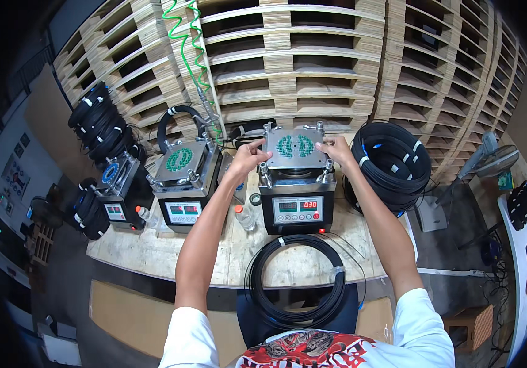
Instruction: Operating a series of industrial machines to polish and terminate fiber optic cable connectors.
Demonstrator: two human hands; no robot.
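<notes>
A square metal plate (280,161) with a ring of green inserts lies on top of a black bench machine (267,216) with a lit red display. Corner posts with metal clamps stand around the plate. My left hand (250,158) grips the plate's left edge, thumb on top. At the opposite edge, my right hand (338,152) holds the plate with bent fingers. Both hands' undersides are hidden. In front of the machine, a coil of black cable (340,285) hangs over the table's front edge.
Two similar machines, one with a green-ringed plate (164,173) and one with a blue-ringed plate (127,167), stand to the left. An orange-capped bottle (246,219) is near my left forearm. Large black cable coils (423,168) sit at right, by a fan (490,161). Pallets (312,55) rise behind.
</notes>
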